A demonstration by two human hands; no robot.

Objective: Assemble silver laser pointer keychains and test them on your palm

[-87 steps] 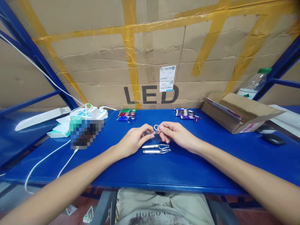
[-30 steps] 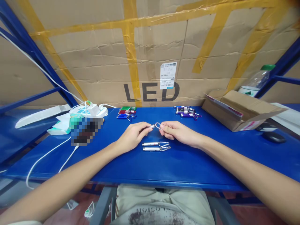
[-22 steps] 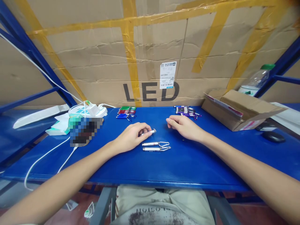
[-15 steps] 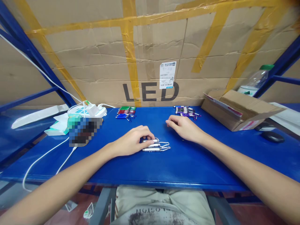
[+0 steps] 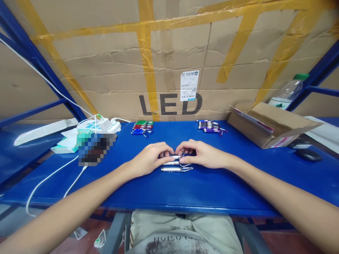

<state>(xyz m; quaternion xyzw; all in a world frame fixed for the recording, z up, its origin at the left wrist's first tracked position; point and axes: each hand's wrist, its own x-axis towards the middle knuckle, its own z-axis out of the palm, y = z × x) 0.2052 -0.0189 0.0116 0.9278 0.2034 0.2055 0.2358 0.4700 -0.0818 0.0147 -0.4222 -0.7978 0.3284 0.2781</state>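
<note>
Blue table [image 5: 212, 190], near edge at 6 o'clock. Dead centre sat three silver keychain flashlights in a row, barrels left, clips right. Nearest flashlight [image 5: 173, 169] lay free, untouched. Middle flashlight [image 5: 169, 163] lay just behind it, its clip end hidden under the right hand [image 5: 202, 157]. Far flashlight [image 5: 175, 157] was the one in hand. Left hand [image 5: 150, 160] had thumb and fingertips pinched shut on its barrel. Right hand's fingers were curled closed around its clip end. Hands nearly touched, both low on the table. Couldn't tell if the far flashlight was lifted off the surface.

White cable [image 5: 53, 180] at 9 o'clock, computer mouse [image 5: 308, 154] at 3. Farther back:
- power strip [image 5: 99, 124] at 10
- mixed-colour flashlight pile [image 5: 143, 127] at 11
- purple flashlight pile [image 5: 210, 127] at 1
- open cardboard box [image 5: 272, 125] at 2

Behind it all at 12, a taped cardboard wall [image 5: 169, 53] marked "LED".
</note>
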